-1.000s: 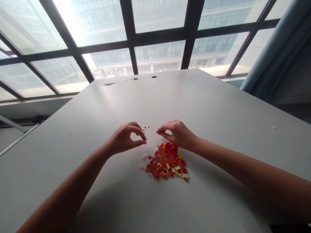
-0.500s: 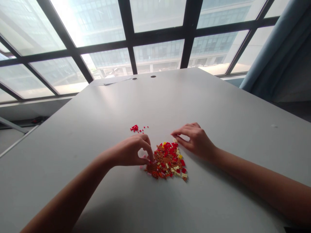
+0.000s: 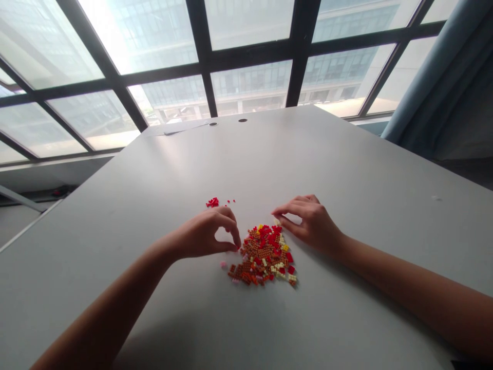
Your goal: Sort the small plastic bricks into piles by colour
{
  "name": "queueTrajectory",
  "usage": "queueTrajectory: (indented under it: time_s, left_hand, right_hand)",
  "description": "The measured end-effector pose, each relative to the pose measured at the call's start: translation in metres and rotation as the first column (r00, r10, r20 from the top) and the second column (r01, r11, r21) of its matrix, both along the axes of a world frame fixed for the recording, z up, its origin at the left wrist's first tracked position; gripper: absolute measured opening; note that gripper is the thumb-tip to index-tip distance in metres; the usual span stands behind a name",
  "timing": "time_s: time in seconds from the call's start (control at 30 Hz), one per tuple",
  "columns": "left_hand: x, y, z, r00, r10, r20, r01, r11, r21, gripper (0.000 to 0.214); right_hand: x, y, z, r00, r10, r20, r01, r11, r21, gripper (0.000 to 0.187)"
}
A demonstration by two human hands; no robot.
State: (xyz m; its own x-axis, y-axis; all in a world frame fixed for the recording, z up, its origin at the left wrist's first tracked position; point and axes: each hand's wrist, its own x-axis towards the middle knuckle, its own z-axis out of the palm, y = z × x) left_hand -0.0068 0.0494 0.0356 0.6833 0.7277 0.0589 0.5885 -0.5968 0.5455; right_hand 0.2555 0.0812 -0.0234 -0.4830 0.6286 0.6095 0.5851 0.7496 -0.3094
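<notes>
A mixed pile of small toy building bricks (image 3: 265,252), mostly brown, red and cream with a few yellow, orange and pink ones, lies on the pale table. My left hand (image 3: 210,234) is at the pile's left edge, thumb and forefinger pinched on a tiny red brick (image 3: 238,247). At the upper right of the pile rests my right hand (image 3: 308,218), its thumb and fingertips drawn close together. Whether anything sits between those fingertips is too small to make out. A cream brick (image 3: 277,222) lies just under them. One pink brick (image 3: 223,264) is apart on the left.
Beyond my left hand is a small heap of tiny red bricks (image 3: 212,202), with a few loose ones beside it. The white table (image 3: 308,149) reaches to the windows, with two round cable holes near its far edge. A blue curtain (image 3: 427,97) hangs at right.
My left hand has risen slightly out of the pile's left side, away from me, with the red brick between its fingertips. The pink brick is now uncovered. My right hand has barely moved.
</notes>
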Motion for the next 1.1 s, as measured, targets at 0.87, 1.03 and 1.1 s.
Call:
queueTrajectory:
  time_s: [0.87, 1.03, 1.1]
  left_hand:
    - [0.02, -0.006, -0.011, 0.979, 0.177, -0.105, -0.166, 0.98, 0.106, 0.01]
    - [0.025, -0.01, -0.011, 0.97, 0.196, -0.144, -0.176, 0.974, 0.14, 0.008]
    - [0.023, -0.007, -0.012, 0.968, 0.235, -0.094, -0.217, 0.962, 0.168, 0.007]
  right_hand:
    - [-0.001, -0.001, 0.0, 0.999, -0.03, -0.023, 0.029, 0.999, -0.03, 0.01]
    - [-0.001, -0.001, 0.002, 0.999, -0.034, -0.011, 0.033, 0.998, -0.045, 0.01]
    - [-0.001, -0.002, 0.002, 0.999, -0.036, -0.01, 0.035, 0.998, -0.056, 0.01]
